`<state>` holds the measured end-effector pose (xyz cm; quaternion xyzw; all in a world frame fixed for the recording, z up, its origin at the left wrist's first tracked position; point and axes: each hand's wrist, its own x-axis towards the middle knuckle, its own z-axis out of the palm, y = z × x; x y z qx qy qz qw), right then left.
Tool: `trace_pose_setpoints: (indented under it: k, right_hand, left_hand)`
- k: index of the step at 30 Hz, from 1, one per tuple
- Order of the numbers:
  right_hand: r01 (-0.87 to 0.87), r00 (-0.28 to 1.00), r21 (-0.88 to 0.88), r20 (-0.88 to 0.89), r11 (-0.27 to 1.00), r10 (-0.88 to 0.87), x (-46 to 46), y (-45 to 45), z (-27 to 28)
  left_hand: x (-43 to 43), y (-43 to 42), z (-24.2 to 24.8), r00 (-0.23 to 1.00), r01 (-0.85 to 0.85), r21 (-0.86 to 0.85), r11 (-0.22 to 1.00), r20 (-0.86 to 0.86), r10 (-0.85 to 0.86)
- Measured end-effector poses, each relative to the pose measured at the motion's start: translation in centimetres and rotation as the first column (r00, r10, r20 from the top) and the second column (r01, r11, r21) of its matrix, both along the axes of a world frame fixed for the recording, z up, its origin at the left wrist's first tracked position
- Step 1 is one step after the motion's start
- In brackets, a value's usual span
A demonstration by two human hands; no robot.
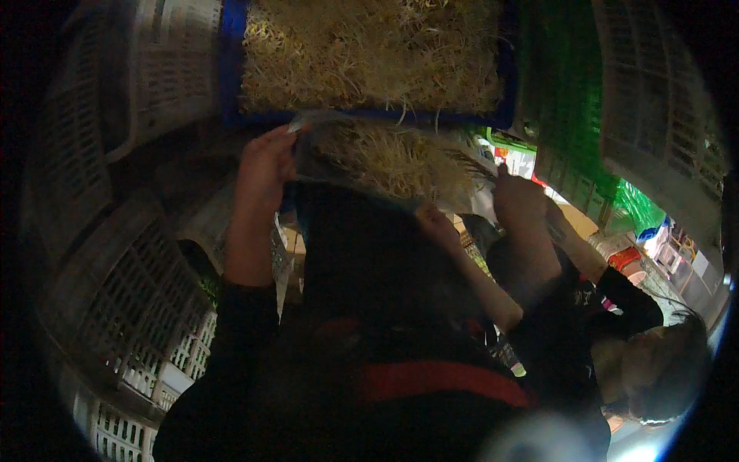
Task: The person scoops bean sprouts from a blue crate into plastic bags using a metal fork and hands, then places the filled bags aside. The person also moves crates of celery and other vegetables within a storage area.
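A blue crate (369, 118) full of pale yellow sprouts (369, 58) lies at the top of the view. Just below it, a clear plastic bag (332, 118) is spread around another bunch of sprouts (398, 159). My left hand (268, 159) pinches the bag's upper left edge. At the right end of the bag, my right hand (519, 196) grips a dark tined tool (473, 164), whose tines reach towards the bunch. A co-worker's hand (436, 222) touches the bag's lower edge. The co-worker's other arm (580, 245) is partly behind my right hand.
Slatted plastic crates stand at the left (144, 289) and upper right (652, 98). Green crates (563, 98) line the right of the blue crate. The co-worker's head (658, 364) is close at the lower right. A red container (623, 258) lies beyond.
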<state>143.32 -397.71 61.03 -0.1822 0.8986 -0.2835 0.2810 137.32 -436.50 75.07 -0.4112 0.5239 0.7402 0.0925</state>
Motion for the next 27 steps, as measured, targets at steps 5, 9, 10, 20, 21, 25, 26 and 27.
trace_pose_setpoints:
  k: [5, 9, 10, 20, 21, 25, 26, 27]
  right_hand:
    - [0.256, 0.83, 0.084, 0.491, 0.963, -0.264, -0.6, 0.3, -0.8]
    - [-0.023, 0.991, 0.087, 0.135, 0.996, 0.011, -7.5, -2.1, 2.7]
    - [-0.08, 0.997, 0.117, 0.001, 0.99, 0.081, -10.7, -3.4, 3.2]
    - [-0.692, 0.599, 0.555, 0.087, 0.461, 0.796, -32.6, -18.1, -3.8]
    - [-0.719, 0.569, 0.553, 0.12, 0.421, 0.813, -33.2, -18.6, -4.4]
    - [-0.784, 0.492, 0.513, 0.172, 0.349, 0.854, -34.9, -18.5, -5.3]
    - [-0.79, 0.487, 0.507, 0.175, 0.346, 0.856, -35.1, -18.4, -5.5]
    - [-0.795, 0.48, 0.499, 0.171, 0.344, 0.86, -35.2, -18.4, -5.5]
  left_hand:
    - [0.5, -0.9, -0.4, 0.975, 0.141, -0.278, 0.95, 0.205, -0.085]
    - [-2.1, -1.6, -1.7, 0.947, 0.319, -0.538, 0.78, 0.166, -0.273]
    - [-3.7, -1.7, -2.5, 0.928, 0.372, -0.628, 0.683, 0.241, -0.284]
    - [-14.1, -0.5, -10.9, 0.674, 0.729, -0.635, 0.258, 0.6, -0.43]
    - [-14.4, -0.8, -11.1, 0.651, 0.749, -0.615, 0.249, 0.612, -0.449]
    - [-15.5, -1.1, -11.2, 0.555, 0.793, -0.599, 0.112, 0.634, -0.538]
    - [-15.8, -0.8, -11.2, 0.521, 0.802, -0.596, 0.04, 0.664, -0.537]
    - [-15.9, -0.4, -11.2, 0.573, 0.762, -0.646, 0.045, 0.64, -0.512]
